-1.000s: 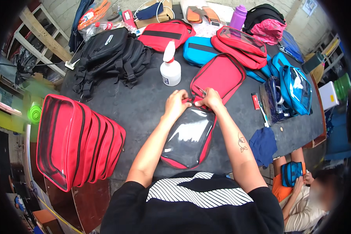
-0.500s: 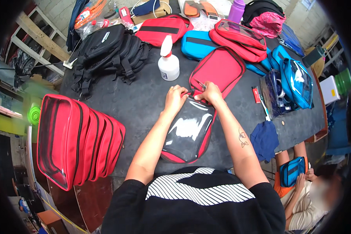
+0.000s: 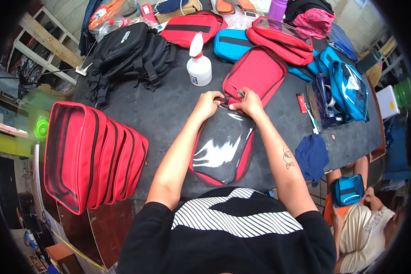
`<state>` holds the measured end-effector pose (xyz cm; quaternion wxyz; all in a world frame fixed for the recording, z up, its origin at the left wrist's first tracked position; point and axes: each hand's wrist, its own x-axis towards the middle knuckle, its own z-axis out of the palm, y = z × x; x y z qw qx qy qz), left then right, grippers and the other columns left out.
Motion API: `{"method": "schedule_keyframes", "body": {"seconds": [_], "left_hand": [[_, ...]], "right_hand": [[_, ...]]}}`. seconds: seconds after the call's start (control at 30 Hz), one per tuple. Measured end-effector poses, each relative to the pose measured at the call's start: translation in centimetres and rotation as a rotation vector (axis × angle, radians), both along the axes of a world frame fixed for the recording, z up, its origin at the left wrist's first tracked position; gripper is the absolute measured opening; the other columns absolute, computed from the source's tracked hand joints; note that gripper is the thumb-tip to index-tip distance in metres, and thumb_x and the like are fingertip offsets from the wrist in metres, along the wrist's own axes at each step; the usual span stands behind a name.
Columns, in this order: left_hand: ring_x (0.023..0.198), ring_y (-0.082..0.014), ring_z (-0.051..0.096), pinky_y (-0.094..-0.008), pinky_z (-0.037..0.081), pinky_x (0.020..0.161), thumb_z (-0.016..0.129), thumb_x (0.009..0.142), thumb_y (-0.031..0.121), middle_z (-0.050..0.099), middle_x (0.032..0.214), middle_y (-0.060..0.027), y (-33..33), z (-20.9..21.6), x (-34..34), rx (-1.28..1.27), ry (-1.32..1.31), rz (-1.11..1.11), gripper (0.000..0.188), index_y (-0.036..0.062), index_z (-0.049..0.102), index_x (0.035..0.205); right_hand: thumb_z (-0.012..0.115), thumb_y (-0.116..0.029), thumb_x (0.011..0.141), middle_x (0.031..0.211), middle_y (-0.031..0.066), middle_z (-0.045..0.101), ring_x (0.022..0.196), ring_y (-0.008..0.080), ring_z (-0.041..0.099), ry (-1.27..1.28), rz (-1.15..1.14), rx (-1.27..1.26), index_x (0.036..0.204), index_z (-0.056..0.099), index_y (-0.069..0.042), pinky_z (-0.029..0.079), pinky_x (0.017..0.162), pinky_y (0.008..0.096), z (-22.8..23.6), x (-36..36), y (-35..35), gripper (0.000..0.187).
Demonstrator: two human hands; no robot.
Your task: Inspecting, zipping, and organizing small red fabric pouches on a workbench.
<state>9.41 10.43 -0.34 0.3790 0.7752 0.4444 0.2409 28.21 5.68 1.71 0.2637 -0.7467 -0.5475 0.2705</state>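
A red zippered case lies opened out on the black table in front of me, its clear-windowed half toward my body. Where the two halves meet, my left hand pinches the black zipper end with thumb and fingers. Just right of it, my right hand is closed, thumb pressed on the red edge by the zipper. A slim pointed metal tool sticks out from its fingers; its handle is hidden, so its exact kind does not show.
Several nested red cases stand at left. A white spray bottle, black backpack and more red and blue cases are beyond. At right lie a toothbrush and navy cloth; a seated person handles a blue case.
My hands stay at the zipper end, with small finger shifts and more black zipper showing between them. The whole view has shifted slightly. The seated person has turned the blue case.
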Motion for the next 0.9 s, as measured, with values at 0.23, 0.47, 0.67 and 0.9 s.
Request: {"method": "schedule_keyframes", "body": {"seconds": [0.23,0.47,0.67,0.9], "left_hand": [[0.080,-0.0225,0.065,-0.0339,0.052,0.077,0.075,0.068,0.002,0.065,0.087,-0.0106,0.0,0.2,-0.8,-0.059,-0.032,0.011,0.028,0.0002,0.069,0.096],[0.079,-0.0234,0.067,-0.0328,0.050,0.073,0.070,0.077,0.007,0.068,0.084,-0.0132,0.1,0.6,-0.1,0.018,0.023,0.079,0.019,-0.0008,0.068,0.094],[0.076,-0.0131,0.065,-0.0267,0.051,0.072,0.075,0.071,0.003,0.069,0.084,-0.0073,1.0,2.4,-0.3,-0.342,-0.269,-0.090,0.028,-0.0028,0.070,0.097],[0.076,-0.0123,0.065,-0.0270,0.051,0.073,0.068,0.075,0.001,0.070,0.081,-0.0083,0.8,1.4,-0.5,-0.182,-0.148,0.076,0.022,-0.0001,0.070,0.097]], "right_hand": [[0.074,-0.031,0.081,0.105,0.0166,0.053,0.094,0.0338,0.058,-0.014,-0.260,0.660,0.107,0.058,-0.004,0.048,0.081,0.0412,-1.1,1.8,-4.7,0.041],[0.058,-0.042,0.091,0.117,0.0168,0.054,0.110,0.0381,0.047,-0.754,-0.483,0.425,0.103,0.064,-0.008,0.035,0.093,0.0520,-3.5,11.2,-6.7,0.037],[0.064,-0.020,0.080,0.106,0.0104,0.061,0.101,0.0317,0.053,-1.115,-0.532,0.018,0.103,0.064,-0.008,0.042,0.082,0.0484,-4.5,17.2,-3.0,0.026],[0.070,-0.024,0.078,0.101,0.0181,0.065,0.099,0.0359,0.060,-0.776,-0.494,0.106,0.107,0.056,-0.007,0.044,0.085,0.0507,-2.7,17.1,-3.4,0.036]]}}
